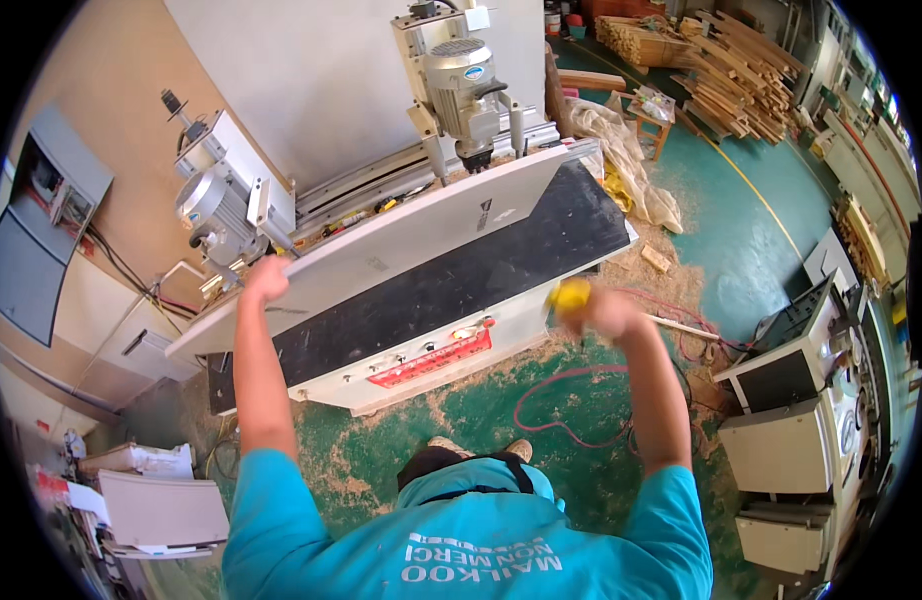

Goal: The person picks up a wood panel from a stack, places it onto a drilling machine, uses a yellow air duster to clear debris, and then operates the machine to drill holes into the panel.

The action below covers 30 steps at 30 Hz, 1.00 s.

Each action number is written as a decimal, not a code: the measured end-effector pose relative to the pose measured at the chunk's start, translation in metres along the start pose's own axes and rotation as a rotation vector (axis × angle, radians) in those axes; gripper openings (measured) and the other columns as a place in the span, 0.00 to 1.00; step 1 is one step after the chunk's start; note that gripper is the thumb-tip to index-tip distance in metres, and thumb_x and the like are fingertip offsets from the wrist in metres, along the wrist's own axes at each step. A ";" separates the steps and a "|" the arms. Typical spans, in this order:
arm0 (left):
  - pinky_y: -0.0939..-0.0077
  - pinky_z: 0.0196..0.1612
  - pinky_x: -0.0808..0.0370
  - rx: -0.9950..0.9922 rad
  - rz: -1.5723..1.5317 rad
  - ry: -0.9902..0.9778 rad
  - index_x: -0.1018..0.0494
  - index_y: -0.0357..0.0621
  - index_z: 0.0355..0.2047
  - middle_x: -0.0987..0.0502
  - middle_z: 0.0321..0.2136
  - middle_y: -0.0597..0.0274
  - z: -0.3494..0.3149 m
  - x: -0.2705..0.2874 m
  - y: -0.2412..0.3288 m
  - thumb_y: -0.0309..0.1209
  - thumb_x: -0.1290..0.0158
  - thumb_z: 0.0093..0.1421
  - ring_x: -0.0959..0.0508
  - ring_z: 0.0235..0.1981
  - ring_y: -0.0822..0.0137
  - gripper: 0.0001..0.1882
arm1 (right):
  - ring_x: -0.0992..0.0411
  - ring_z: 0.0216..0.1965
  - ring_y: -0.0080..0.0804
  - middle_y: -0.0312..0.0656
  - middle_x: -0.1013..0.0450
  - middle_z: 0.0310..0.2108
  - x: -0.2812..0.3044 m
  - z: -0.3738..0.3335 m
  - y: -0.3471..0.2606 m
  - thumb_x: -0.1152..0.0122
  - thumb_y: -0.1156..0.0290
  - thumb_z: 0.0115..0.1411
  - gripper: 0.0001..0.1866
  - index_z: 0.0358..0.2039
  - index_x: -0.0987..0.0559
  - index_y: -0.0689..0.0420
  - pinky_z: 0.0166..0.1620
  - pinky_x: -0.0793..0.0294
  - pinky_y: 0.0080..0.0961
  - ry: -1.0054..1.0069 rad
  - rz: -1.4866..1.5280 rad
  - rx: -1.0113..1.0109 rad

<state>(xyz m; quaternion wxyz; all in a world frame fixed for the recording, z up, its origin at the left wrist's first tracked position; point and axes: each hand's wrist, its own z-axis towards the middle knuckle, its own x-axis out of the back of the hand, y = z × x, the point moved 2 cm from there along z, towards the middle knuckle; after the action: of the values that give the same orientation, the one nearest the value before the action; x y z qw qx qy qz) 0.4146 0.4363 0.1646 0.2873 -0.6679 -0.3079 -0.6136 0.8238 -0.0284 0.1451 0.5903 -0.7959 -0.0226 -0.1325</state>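
A long pale board (381,265) stands on its edge along the black bed of the machine (461,285). My left hand (268,280) grips the board's top edge near its left end, fingers curled over it. In my right hand (613,312), off the front right of the bed, is a small rounded yellow tape measure (569,297). Motion blurs that hand, so the yellow thing's details do not show. Below the bed, a red control panel (433,360) with knobs sits on the machine's white front.
Two motor heads, one at the left (221,215) and one at the back (466,95), stand behind the board. A pink hose (541,425) loops over the sawdust-strewn green floor (461,400). Stacked timber (731,75) lies far right; white cabinets (781,450) stand nearer.
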 end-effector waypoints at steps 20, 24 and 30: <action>0.69 0.26 0.27 0.153 -0.516 -0.191 0.23 0.35 0.35 0.25 0.23 0.61 0.077 0.024 -0.019 0.18 0.50 0.39 0.25 0.24 0.66 0.18 | 0.24 0.38 0.52 0.55 0.22 0.35 -0.391 0.130 0.080 0.39 0.45 0.47 0.27 0.34 0.17 0.58 0.41 0.25 0.44 -0.331 -0.061 -0.013; 0.75 0.28 0.30 0.092 -0.433 -0.157 0.24 0.36 0.35 0.27 0.26 0.70 0.078 0.033 0.009 0.16 0.50 0.30 0.30 0.27 0.70 0.25 | 0.24 0.38 0.53 0.52 0.22 0.34 -0.397 0.124 0.100 0.43 0.44 0.54 0.25 0.42 0.19 0.50 0.42 0.25 0.43 -0.157 0.090 0.128; 0.75 0.31 0.31 0.113 -0.387 -0.049 0.24 0.37 0.35 0.28 0.25 0.67 0.085 0.028 0.005 0.19 0.50 0.29 0.30 0.27 0.69 0.25 | 0.23 0.29 0.40 0.47 0.23 0.28 -0.307 0.111 0.174 0.37 0.50 0.54 0.19 0.39 0.21 0.49 0.36 0.24 0.36 0.117 0.301 -0.095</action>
<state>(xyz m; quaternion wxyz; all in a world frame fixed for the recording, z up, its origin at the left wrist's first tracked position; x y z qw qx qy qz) 0.4746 0.5000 0.1859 0.1934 -0.5941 -0.4711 -0.6227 0.5816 0.0609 -0.1201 0.5654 -0.8083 0.1375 -0.0897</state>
